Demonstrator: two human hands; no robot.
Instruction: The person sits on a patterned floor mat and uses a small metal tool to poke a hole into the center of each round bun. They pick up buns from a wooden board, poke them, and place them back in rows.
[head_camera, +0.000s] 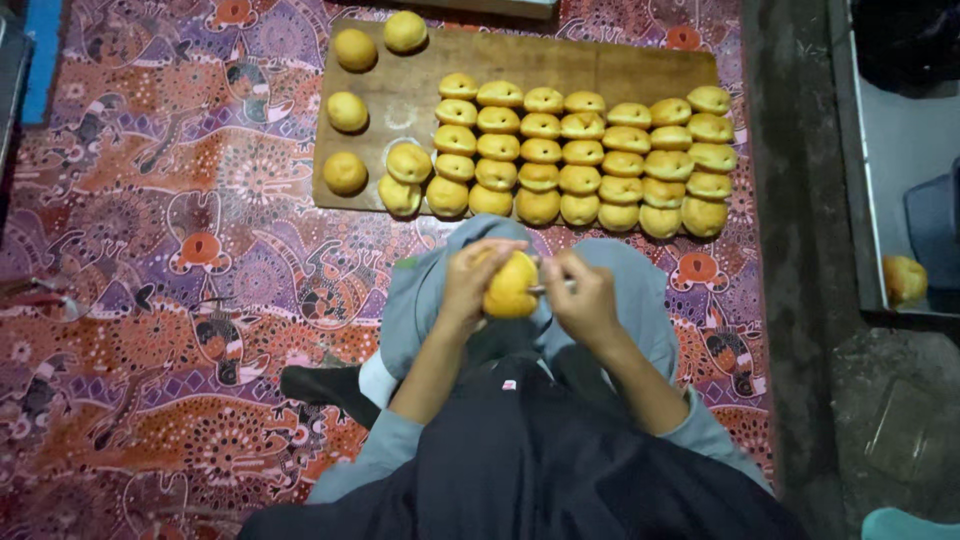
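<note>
One yellow dough bun is gripped in the left hand and worked with a thin tool pinched in the right hand, while rows of finished-looking buns are lined up on the wooden board beyond the hands, four plainer ones left apart.

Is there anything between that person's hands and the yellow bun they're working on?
Nothing visible. The left hand grips the yellow bun directly, and the right hand presses a small tool against its side.

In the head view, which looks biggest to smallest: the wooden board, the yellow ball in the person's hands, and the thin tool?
1. Wooden board, by far.
2. Yellow ball held in the left hand, though nearness to the camera enlarges it.
3. Thin tool in the right hand.
</note>
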